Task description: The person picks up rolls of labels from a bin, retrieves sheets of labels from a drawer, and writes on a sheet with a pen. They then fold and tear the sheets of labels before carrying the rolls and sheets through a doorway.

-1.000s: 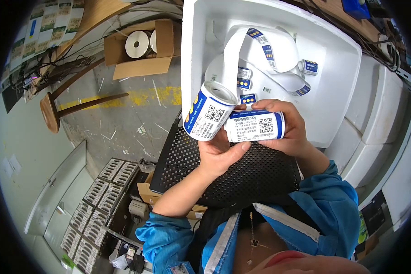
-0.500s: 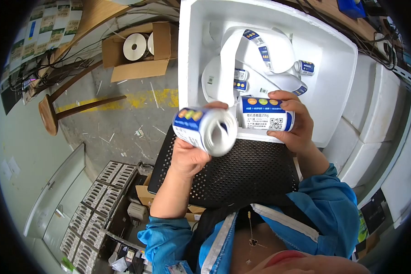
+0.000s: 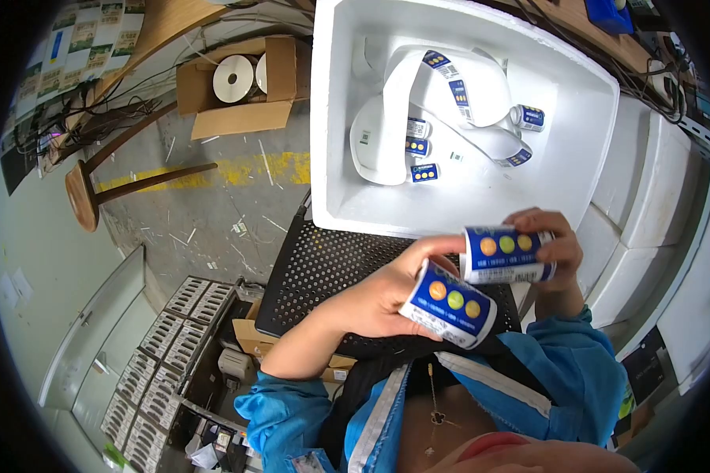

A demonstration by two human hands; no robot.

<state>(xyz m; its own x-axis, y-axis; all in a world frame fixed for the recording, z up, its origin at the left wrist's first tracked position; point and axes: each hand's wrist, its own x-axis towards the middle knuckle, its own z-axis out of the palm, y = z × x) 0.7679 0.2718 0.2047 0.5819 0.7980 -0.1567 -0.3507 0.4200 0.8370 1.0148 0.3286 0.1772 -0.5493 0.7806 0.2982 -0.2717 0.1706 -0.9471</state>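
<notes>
My left hand [image 3: 383, 298] is closed round one end of a roll of blue-and-white labels [image 3: 450, 306], which is tilted over the black perforated surface. A second label roll [image 3: 506, 254] lies just above and to the right of it, close against it. My right hand [image 3: 556, 244] grips this second roll at its right end. Both rolls show orange and green circles on a blue band. Behind them stands a white foam box [image 3: 465, 229] holding loose label strips [image 3: 398, 118] and several small rolls [image 3: 424, 173].
An open cardboard box [image 3: 280, 79] with white rolls [image 3: 233, 79] sits on the floor at the upper left. A wooden stool [image 3: 83, 195] is at the left. Trays of dark items [image 3: 162, 335] stand at the lower left. The black perforated seat [image 3: 323, 268] lies before me.
Both hands have moved down and to the right, towards my body, with their rolls. The left roll has turned from its open end to its printed side. More of the foam box's inside shows.
</notes>
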